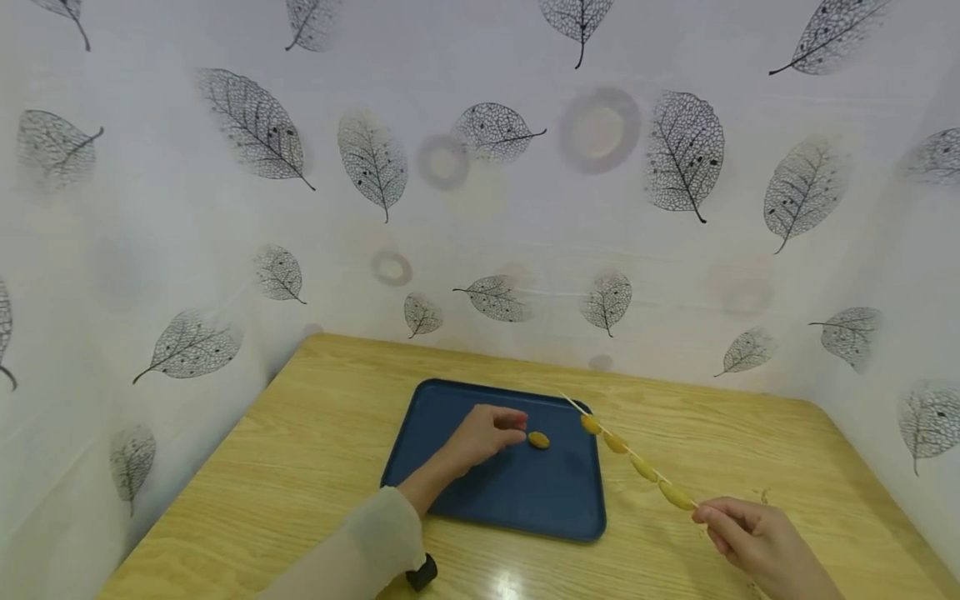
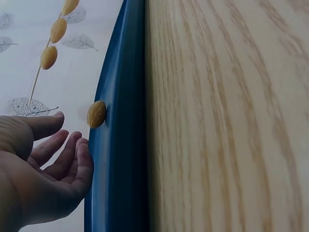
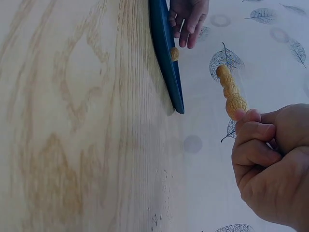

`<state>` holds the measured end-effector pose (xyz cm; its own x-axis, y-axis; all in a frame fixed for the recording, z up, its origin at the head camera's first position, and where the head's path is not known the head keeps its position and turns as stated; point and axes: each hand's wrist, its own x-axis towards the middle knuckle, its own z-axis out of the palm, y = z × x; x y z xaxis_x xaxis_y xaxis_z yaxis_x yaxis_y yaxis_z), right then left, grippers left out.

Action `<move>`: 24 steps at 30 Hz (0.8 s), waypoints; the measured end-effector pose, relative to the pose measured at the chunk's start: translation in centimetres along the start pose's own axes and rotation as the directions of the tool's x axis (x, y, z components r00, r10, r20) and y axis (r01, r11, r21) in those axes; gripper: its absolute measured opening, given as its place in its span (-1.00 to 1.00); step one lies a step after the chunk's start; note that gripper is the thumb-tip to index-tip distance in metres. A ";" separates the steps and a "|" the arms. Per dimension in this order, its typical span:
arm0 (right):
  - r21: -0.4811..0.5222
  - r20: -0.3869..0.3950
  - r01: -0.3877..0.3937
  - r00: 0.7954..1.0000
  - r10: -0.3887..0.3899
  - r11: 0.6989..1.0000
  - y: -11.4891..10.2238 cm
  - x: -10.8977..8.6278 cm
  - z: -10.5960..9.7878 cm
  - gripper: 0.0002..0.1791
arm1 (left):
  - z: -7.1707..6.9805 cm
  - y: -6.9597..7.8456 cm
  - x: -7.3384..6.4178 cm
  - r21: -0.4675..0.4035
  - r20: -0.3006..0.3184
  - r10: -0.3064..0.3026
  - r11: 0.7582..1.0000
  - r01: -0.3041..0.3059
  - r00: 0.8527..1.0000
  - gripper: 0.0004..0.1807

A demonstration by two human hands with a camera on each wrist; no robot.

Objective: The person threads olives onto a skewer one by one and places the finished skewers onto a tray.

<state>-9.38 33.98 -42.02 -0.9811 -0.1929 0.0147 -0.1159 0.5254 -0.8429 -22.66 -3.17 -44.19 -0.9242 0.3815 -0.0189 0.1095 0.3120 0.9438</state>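
My right hand (image 1: 757, 533) pinches the lower end of a thin skewer (image 1: 570, 403), which slants up and left past the right side of a dark blue tray (image 1: 517, 512). Several yellow-brown, almond-shaped pieces (image 1: 642, 467) are threaded along it, with the pointed tip bare. One loose piece of the same kind (image 1: 538, 440) lies on the tray; its surface looks pitted in the left wrist view (image 2: 97, 114). Over the tray, my left hand (image 1: 480, 437) holds nothing, thumb and fingers apart, fingertips just left of the loose piece.
The tray rests on a light wooden table (image 1: 300, 433). Pale cloth walls (image 1: 510, 233) with a leaf print rise behind the table and at both sides. Small crumbs (image 1: 764, 495) lie near my right hand. A black band (image 1: 422, 572) shows at my left sleeve.
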 end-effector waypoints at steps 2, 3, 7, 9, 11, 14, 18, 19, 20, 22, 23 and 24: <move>0.004 -0.004 -0.010 1.000 0.010 1.000 0.0 0.0 -0.1 -0.73 | 0.5 0.1 0.3 0.051 -0.009 -0.002 0.999 0.002 1.000 -0.61; 0.011 0.000 -0.009 1.000 0.009 1.000 0.0 0.0 -0.1 -0.73 | 0.7 0.2 0.5 0.083 -0.014 -0.002 0.997 0.003 1.000 -0.61; 0.016 -0.001 -0.015 1.000 0.015 1.000 -0.1 0.0 -0.1 -0.72 | 1.1 0.4 1.2 0.176 -0.023 -0.011 0.984 0.015 1.000 -0.61; 0.014 -0.004 -0.028 1.000 0.028 1.000 -0.2 -0.1 -0.1 -0.72 | 1.3 0.3 1.5 0.203 -0.021 -0.012 0.979 0.016 1.000 -0.61; 0.010 -0.006 -0.046 0.999 0.046 0.999 -0.2 -0.1 -0.1 -0.72 | 1.4 0.1 1.8 0.221 -0.016 -0.014 0.975 0.018 1.000 -0.62; 0.019 0.000 -0.061 0.998 0.061 0.998 -0.1 -0.1 -0.1 -0.71 | 1.7 -0.1 2.2 0.242 -0.017 -0.020 0.970 0.023 1.000 -0.62; 0.047 0.017 -0.049 0.999 0.048 0.998 0.0 0.0 -0.2 -0.70 | 2.1 0.0 2.5 0.308 -0.016 -0.029 0.951 0.032 0.999 -0.62; 0.054 0.020 -0.044 0.999 0.043 0.998 0.0 0.0 -0.1 -0.69 | 2.2 0.1 2.5 0.329 -0.016 -0.031 0.944 0.035 0.999 -0.62; 0.058 0.022 -0.040 0.999 0.039 0.997 0.0 0.0 -0.1 -0.69 | 2.3 0.2 2.6 0.351 -0.017 -0.034 0.935 0.038 0.999 -0.62; 0.058 0.019 -0.034 0.999 0.033 0.998 0.0 0.1 -0.1 -0.69 | 2.5 0.2 2.6 0.384 -0.022 -0.037 0.923 0.042 0.999 -0.64; 0.056 0.017 -0.032 0.999 0.032 0.998 0.0 0.1 0.0 -0.69 | 2.6 0.3 2.6 0.399 -0.026 -0.035 0.916 0.043 0.999 -0.66; 0.051 0.014 -0.028 1.000 0.027 0.998 0.0 0.1 0.0 -0.70 | 2.7 0.3 2.6 0.411 -0.031 -0.037 0.911 0.046 0.999 -0.68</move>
<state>-9.51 33.98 -42.06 -0.9817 -0.1899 -0.0158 -0.0803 0.4874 -0.8695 -24.02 0.28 -44.87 -0.9385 0.3426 -0.0433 0.2073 0.6592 0.7228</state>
